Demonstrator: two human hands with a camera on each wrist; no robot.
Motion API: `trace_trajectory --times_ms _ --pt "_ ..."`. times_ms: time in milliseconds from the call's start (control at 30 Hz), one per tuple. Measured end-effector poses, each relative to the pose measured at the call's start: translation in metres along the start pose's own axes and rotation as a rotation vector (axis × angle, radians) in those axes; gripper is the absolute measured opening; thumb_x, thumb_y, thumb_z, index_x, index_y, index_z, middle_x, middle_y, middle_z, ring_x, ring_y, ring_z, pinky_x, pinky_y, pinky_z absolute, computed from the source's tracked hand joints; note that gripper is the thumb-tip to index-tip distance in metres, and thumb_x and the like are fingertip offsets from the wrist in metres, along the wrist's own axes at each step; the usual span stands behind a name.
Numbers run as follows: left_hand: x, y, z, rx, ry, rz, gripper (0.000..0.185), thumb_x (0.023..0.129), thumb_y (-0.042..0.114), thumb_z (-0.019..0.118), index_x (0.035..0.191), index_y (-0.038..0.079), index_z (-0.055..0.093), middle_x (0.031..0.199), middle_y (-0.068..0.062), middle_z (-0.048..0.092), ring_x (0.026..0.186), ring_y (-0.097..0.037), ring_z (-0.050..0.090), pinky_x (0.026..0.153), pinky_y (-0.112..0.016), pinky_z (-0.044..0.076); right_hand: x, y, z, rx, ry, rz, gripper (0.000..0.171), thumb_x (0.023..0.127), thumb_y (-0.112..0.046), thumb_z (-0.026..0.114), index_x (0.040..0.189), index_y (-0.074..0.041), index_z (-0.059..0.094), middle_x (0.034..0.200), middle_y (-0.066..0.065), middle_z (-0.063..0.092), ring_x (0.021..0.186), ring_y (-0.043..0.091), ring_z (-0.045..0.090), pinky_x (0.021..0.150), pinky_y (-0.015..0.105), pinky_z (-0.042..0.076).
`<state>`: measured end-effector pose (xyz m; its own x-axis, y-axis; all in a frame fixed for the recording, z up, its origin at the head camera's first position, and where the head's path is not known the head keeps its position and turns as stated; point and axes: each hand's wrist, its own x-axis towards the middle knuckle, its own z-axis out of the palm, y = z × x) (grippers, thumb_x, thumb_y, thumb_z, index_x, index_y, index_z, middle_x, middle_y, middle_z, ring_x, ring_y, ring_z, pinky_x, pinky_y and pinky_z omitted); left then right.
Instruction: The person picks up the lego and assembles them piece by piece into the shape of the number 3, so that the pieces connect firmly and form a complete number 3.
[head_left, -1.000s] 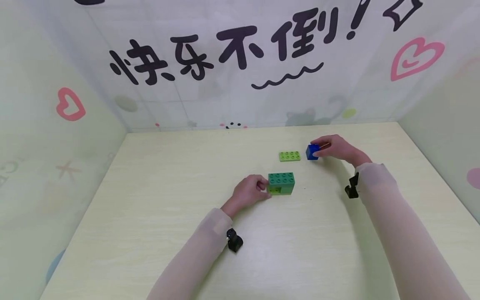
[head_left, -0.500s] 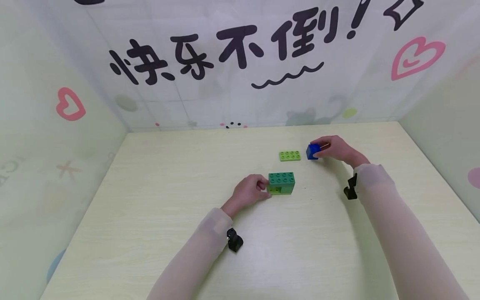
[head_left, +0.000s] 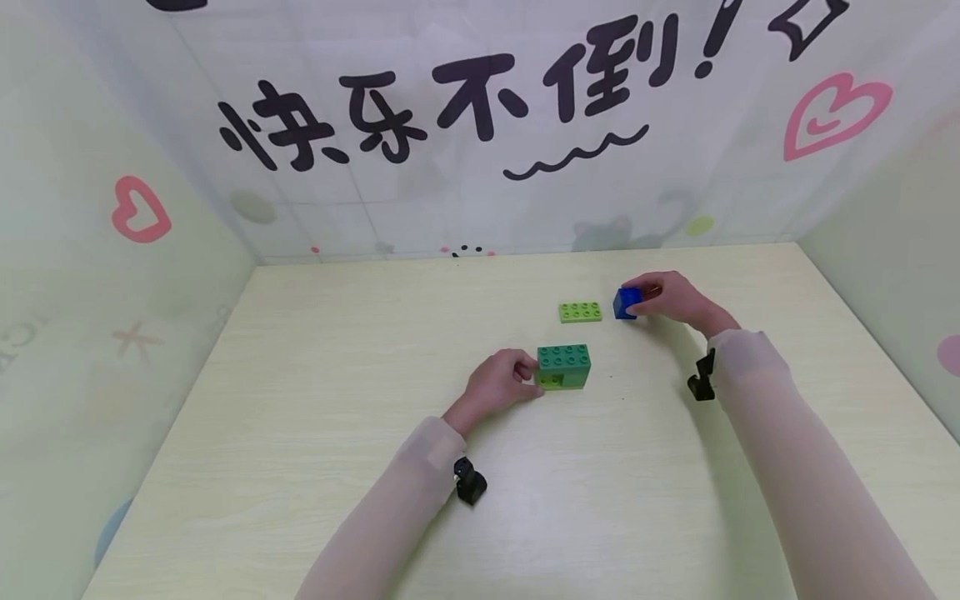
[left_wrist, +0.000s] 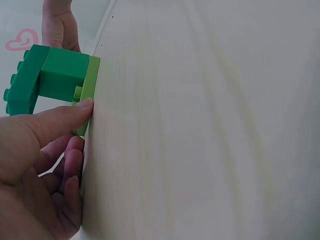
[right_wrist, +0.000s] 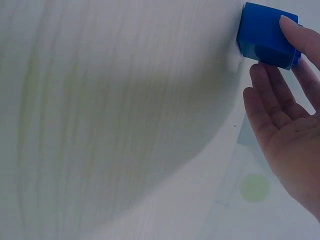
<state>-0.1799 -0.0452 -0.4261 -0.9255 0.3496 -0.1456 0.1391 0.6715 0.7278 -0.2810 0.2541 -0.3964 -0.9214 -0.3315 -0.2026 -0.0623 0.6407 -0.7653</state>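
On the bench (head_left: 570, 500), the left hand (head_left: 497, 380) pinches the assembled green stack (head_left: 564, 358); the right hand (head_left: 672, 297) grips a blue block (head_left: 623, 302), unjoined like the lime plate (head_left: 580, 312).

pale table (head_left: 337, 350) before printed wall (head_left: 435, 183)

right grip (head_left: 675, 297) and pale sleeve (head_left: 780, 400) now slightly farther left than one second ago.

In front of you, a white backdrop (head_left: 442, 208) carries black Chinese lettering (head_left: 482, 104) above a wavy line (head_left: 576, 153), with a pink heart (head_left: 825, 127) to the right. Your pale wood-grain counter (head_left: 322, 342) spreads below.
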Motion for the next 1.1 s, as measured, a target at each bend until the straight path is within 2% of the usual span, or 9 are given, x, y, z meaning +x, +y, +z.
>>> trace_trajectory --times_ms 633,967,1100 --pt "0.001 -0.001 0.001 0.001 -0.001 -0.006 0.033 0.075 0.016 0.076 0.105 0.007 0.066 0.085 0.002 0.057 0.077 -0.012 0.05 0.067 -0.025 0.039 -0.008 -0.004 -0.003 -0.046 0.021 -0.028 0.049 0.085 -0.015 0.066 0.128 0.002 0.049 0.122 0.024 0.049 0.105 0.033 0.049 0.091 0.045 0.039" --pt "0.002 -0.001 0.001 0.005 0.003 -0.006 0.033 0.075 0.017 0.076 0.105 0.007 0.066 0.086 0.002 0.057 0.077 -0.013 0.05 0.068 -0.025 0.04 -0.019 -0.015 -0.003 -0.086 0.008 -0.086 0.049 0.085 -0.016 0.067 0.127 0.002 0.051 0.12 0.023 0.051 0.1 0.031 0.05 0.085 0.039 0.044" --pt "0.002 -0.001 0.001 0.002 0.001 -0.008 0.033 0.076 0.017 0.076 0.106 0.007 0.065 0.086 0.002 0.057 0.077 -0.013 0.05 0.068 -0.025 0.04 -0.024 -0.021 -0.002 -0.088 0.0 -0.111 0.048 0.084 -0.015 0.067 0.126 0.003 0.051 0.119 0.023 0.052 0.099 0.031 0.052 0.086 0.041 0.044"
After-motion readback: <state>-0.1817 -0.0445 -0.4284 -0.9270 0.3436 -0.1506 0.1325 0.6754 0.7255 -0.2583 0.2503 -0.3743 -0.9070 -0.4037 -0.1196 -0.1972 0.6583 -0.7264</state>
